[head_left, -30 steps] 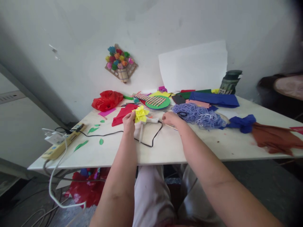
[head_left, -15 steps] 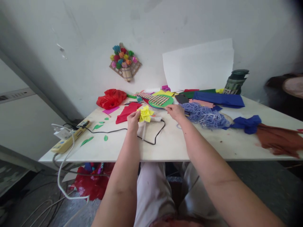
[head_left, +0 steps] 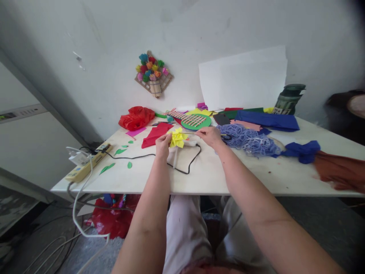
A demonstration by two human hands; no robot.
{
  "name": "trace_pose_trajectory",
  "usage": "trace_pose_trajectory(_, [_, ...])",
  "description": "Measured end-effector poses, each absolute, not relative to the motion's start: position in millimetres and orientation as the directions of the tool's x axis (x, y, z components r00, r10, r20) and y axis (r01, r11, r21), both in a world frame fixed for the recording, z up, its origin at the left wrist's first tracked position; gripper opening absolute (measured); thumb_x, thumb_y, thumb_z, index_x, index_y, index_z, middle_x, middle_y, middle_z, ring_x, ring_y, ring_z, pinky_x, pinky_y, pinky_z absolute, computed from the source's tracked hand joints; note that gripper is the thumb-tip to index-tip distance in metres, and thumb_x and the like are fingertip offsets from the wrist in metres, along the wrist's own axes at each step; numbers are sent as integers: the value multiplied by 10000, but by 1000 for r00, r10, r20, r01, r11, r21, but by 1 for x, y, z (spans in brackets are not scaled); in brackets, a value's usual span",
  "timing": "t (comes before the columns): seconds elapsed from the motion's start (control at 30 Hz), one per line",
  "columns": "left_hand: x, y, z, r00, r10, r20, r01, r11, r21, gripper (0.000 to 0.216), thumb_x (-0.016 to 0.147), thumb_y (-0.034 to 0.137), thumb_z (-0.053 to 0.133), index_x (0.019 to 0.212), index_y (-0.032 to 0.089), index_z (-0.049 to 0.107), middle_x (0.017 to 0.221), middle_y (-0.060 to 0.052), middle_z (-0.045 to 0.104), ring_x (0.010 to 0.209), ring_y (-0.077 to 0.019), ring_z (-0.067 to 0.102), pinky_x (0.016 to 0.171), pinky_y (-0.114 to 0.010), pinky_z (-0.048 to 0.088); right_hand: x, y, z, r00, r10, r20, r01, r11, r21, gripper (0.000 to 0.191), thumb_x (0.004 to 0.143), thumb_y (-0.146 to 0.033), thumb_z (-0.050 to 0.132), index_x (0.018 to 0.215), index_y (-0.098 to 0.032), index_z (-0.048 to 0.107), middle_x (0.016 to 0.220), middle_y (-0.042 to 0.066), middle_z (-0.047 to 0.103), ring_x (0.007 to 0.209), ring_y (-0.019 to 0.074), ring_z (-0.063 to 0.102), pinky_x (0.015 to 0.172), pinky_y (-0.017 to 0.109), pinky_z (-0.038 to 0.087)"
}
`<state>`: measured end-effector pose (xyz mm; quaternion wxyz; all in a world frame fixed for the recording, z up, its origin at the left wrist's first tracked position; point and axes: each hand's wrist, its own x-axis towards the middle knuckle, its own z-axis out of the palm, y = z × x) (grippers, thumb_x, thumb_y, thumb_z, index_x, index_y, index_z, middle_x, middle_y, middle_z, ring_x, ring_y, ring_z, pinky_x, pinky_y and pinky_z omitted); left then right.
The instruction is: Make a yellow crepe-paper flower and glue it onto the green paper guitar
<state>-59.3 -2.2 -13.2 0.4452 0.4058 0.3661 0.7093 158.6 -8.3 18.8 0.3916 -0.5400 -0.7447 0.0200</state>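
Observation:
My left hand point(head_left: 164, 145) is closed on a yellow paper flower point(head_left: 178, 137), pinching it at its left side. Between the fingers of my right hand point(head_left: 209, 136) is a thin stick point(head_left: 189, 133), held almost level, with its left end at the flower's centre. Whether the tip touches the petals cannot be made out. Just below and behind the flower lies a white glue gun point(head_left: 190, 143), partly hidden, with its black cord point(head_left: 188, 167) looping over the table. A green disc with a woven stick lattice point(head_left: 196, 121) lies beyond my hands.
Left on the table point(head_left: 148, 179) are green paper leaves point(head_left: 107, 168), red paper point(head_left: 155, 135), a red plastic bag point(head_left: 137, 118) and a power strip point(head_left: 88, 161). A tangle of purple yarn point(head_left: 248, 140), blue paper point(head_left: 268, 120) and a dark green jar point(head_left: 289, 99) are right.
The stick in my right hand has swung from beside the flower to its centre. My left hand has turned the flower slightly. The whole view has shifted a little.

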Motion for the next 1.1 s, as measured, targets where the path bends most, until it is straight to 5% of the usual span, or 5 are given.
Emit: trace_pose_trajectory(1.1, [-60,-3,-14,-133,968,214,-288,-244,926,349,487,395,821,678,129,701,614,-25,650,569,-135,590,555,-255,468,163,-6,19,-187,788,587,784,480,-393,181,800,-349,630,822,-226,761,822,22,743,734,157,625,585,253,343])
